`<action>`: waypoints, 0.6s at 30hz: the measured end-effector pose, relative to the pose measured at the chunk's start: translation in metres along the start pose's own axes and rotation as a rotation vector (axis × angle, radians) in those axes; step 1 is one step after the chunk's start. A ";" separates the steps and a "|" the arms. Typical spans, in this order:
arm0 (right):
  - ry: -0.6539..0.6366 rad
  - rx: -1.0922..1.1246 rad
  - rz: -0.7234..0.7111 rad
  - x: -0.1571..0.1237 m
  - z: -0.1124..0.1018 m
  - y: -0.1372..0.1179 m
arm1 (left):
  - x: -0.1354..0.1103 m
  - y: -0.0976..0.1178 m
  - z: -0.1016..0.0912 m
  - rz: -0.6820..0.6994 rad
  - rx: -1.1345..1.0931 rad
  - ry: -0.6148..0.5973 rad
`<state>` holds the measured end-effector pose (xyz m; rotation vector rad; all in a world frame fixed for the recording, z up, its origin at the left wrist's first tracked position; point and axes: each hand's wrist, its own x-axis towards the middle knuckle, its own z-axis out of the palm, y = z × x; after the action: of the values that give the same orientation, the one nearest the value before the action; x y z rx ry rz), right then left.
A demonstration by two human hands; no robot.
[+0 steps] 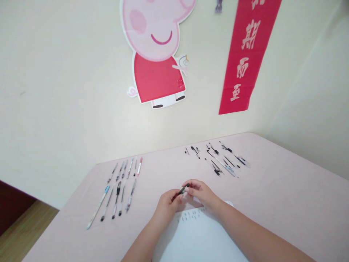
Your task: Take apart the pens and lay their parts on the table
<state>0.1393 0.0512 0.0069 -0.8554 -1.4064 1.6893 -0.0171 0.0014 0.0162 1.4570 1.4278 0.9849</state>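
Left fingers (178, 199) and right fingers (193, 191) closed in on dark pen part (184, 189), over counter (160, 167), between pen rows (117, 196) and scattered pen pieces (217, 171). Step seems two-handed working of part; next move likely calls for steady opposed pinch.

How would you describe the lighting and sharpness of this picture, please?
In the head view, the wall has a pale glow; a soft shadow crosses the white sheet below the left hand; the pen parts toward the right look smeared.
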 end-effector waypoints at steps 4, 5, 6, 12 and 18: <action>0.028 -0.053 -0.023 0.001 -0.002 0.001 | 0.001 -0.009 -0.004 0.145 0.209 0.036; 0.035 -0.071 -0.032 0.002 -0.003 0.002 | 0.001 -0.011 -0.005 0.179 0.257 0.050; 0.042 -0.091 -0.041 0.002 -0.004 0.002 | 0.001 -0.012 -0.007 0.208 0.301 0.065; 0.081 -0.241 -0.088 0.006 -0.004 0.011 | 0.002 -0.014 -0.015 0.283 0.467 0.071; 0.127 -0.243 -0.098 0.009 -0.008 0.015 | 0.004 -0.016 -0.020 0.290 0.460 0.114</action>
<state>0.1401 0.0616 -0.0099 -0.9918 -1.5598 1.3844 -0.0407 0.0066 0.0073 2.0150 1.6290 0.9649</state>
